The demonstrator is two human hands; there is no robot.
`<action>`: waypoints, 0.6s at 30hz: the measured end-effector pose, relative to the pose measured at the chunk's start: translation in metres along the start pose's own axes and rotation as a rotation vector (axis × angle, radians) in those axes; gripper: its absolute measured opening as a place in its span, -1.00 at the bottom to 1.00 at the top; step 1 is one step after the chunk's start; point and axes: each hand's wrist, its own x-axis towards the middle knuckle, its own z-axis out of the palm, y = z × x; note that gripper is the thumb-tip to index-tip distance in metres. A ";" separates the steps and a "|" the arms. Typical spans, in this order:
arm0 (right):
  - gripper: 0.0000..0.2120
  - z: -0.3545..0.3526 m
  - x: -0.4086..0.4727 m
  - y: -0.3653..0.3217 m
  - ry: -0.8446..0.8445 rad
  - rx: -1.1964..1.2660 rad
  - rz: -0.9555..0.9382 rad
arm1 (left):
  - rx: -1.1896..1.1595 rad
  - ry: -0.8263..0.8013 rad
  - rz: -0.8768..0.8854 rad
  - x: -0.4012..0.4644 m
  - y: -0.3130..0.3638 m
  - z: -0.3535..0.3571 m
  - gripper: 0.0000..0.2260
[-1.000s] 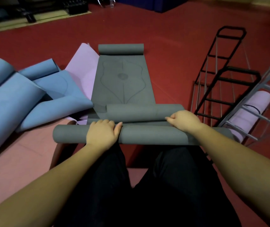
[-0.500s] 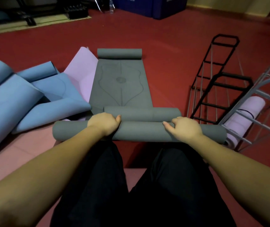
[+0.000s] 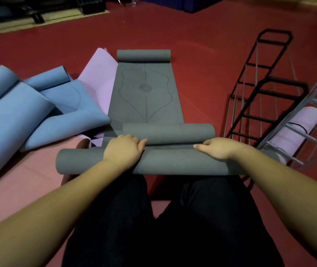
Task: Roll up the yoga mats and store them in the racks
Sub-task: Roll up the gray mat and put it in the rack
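1. A grey rolled mat [image 3: 173, 162] lies crosswise on the near floor, just ahead of the person's knees, its left end jutting out past the left forearm.
2. The left hand [image 3: 124, 149] rests on top of this roll left of its middle, fingers curled over the far side and the thumb pointing right.
3. The right hand [image 3: 218, 148] lies on the roll right of its middle, fingers laid flat toward the left along the far edge; whether they hook under anything cannot be told.
4. Just beyond the hands sits a second, shorter grey roll [image 3: 169, 131], the near end of an unrolled grey mat [image 3: 146, 93] that stretches away and ends in another small roll at the far end.
5. To the left, loosely curled blue mats [image 3: 19, 112] are heaped on the floor, with a lilac mat [image 3: 98, 81] spread between them and the grey one.
6. A pink mat [image 3: 25, 178] lies flat on the near left floor.
7. On the right a black rack [image 3: 263, 83] stands tilted, and nearer right a grey rack [image 3: 307, 120] holds a rolled lilac mat [image 3: 292, 130] in it.
8. The floor [image 3: 202, 45] is dark red.
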 end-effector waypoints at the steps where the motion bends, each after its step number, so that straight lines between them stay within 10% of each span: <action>1: -0.31 -0.002 0.003 0.001 -0.028 0.034 0.004 | -0.012 0.084 0.019 -0.009 0.004 -0.002 -0.48; 8: -0.37 -0.004 0.026 -0.001 -0.036 0.055 -0.015 | 0.061 0.182 -0.009 -0.031 0.007 0.016 -0.54; 18: -0.43 0.004 0.025 0.004 0.380 0.028 -0.042 | -0.023 -0.137 -0.050 0.016 0.006 -0.005 -0.42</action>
